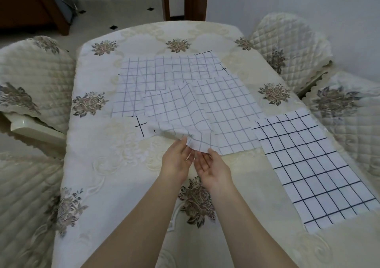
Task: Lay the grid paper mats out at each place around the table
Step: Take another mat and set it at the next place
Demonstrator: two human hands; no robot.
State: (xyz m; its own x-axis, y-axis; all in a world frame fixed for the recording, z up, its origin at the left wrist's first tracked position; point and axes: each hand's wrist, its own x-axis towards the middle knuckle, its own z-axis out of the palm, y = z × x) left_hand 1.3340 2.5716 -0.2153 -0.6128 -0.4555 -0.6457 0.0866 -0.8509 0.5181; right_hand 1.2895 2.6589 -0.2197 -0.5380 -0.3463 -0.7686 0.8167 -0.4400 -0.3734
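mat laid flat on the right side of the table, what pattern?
The mat is white with a bold dark grid; head view shows it best.

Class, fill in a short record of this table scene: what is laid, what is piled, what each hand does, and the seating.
laid: dark-grid mat, flat at the table's right edge
pile: overlapping grid mats, centre of the tablecloth
lifted mat: near edge raised and rumpled
left hand: pinches the lifted mat's near edge
right hand: open, fingertips at that edge
chairs: quilted covers, on both sides
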